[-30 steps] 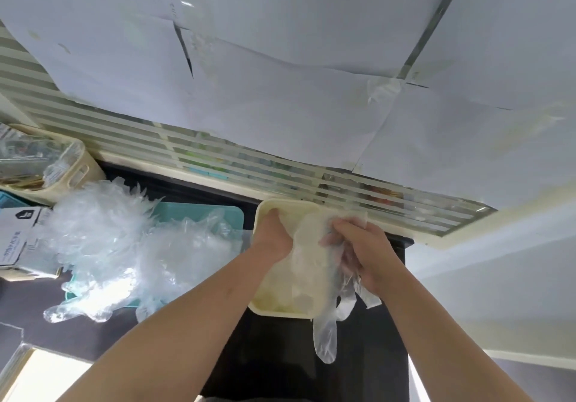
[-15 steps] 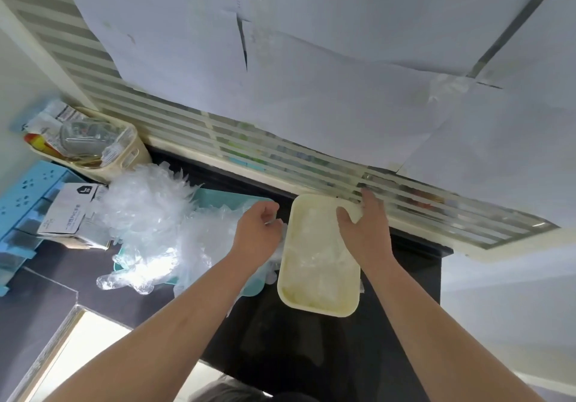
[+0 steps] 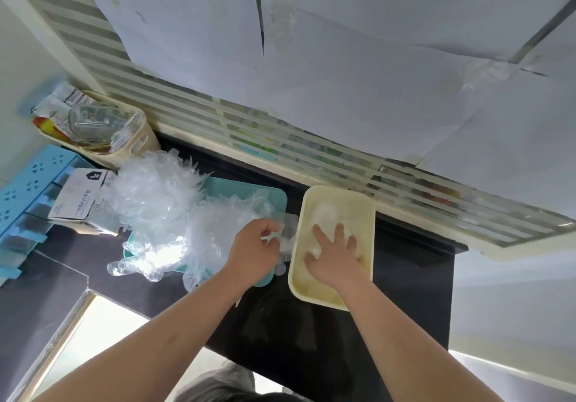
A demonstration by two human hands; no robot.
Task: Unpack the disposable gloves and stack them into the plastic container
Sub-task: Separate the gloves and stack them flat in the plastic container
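A loose heap of clear plastic disposable gloves lies on a flat teal tray on the dark counter. The left hand, palm down, curls its fingers to pinch one clear glove at the heap's right edge. Just beside it, the right hand presses spread, straight fingers on the gloves inside the cream rectangular plastic container.

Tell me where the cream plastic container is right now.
Head view, right of centre: the cream plastic container sits on the dark counter, just right of the teal tray, with the right hand flat inside it.
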